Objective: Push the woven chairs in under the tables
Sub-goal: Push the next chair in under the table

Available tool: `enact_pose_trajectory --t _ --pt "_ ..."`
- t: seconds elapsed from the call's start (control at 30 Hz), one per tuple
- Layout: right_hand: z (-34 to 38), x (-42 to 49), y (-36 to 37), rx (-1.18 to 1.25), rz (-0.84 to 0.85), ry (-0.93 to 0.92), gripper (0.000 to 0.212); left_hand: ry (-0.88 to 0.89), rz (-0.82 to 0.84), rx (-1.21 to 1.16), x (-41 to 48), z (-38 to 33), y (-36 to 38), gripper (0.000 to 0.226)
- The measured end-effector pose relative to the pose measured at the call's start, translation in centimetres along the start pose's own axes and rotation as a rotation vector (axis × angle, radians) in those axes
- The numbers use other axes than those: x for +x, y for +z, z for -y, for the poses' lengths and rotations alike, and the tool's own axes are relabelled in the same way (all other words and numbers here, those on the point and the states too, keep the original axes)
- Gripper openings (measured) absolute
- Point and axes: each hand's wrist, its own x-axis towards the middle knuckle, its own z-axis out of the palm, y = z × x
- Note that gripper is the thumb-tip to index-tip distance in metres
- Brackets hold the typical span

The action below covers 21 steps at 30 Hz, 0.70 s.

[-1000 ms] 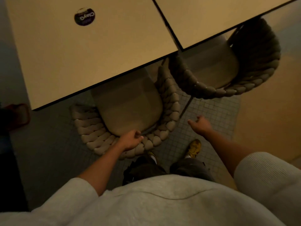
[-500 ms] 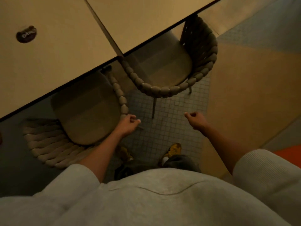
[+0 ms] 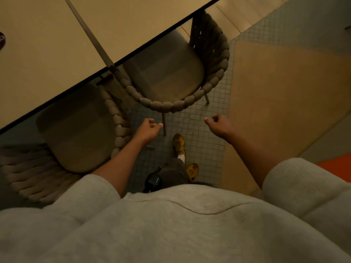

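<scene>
Two woven chairs stand at two beige tables. The left chair [image 3: 76, 130] has its front tucked under the left table [image 3: 47, 54], with its rope back toward me. The right chair [image 3: 167, 76] sits partly under the right table [image 3: 142, 21], its curved woven back sticking out over the tiled floor. My left hand [image 3: 150, 128] hovers just below that back, fingers loosely curled, holding nothing. My right hand [image 3: 220, 123] hangs level with it to the right, also loosely curled and touching nothing.
My yellow shoes [image 3: 179, 142] stand on small grey floor tiles [image 3: 199, 133] between the chairs. A tan floor panel [image 3: 275, 101] lies to the right, with an orange patch [image 3: 336, 168] at the far right. A dark round sticker [image 3: 1, 41] sits on the left table.
My left hand has let go of the left chair's woven back and moved right. Both hands now sit below the right chair's back, and my view has swung right.
</scene>
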Motion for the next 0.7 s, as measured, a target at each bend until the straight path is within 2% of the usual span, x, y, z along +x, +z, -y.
enact_pose_trajectory --t 0.1,0.53,0.7 --pt "0.3 2.1 -2.1 0.007 -0.029 0.005 0.074 -0.058 -0.027 -0.068 2.0 -1.4 0.8 0.071" --pt "5.8 13.0 -11.3 0.019 -0.057 0.074 0.089 -0.413 -0.27 -0.666 10.0 -8.0 0.4 0.096" --pt "7.8 17.2 -13.5 -0.011 -0.089 0.068 0.094 -0.523 -0.327 -0.755 12.1 -10.2 0.2 0.086"
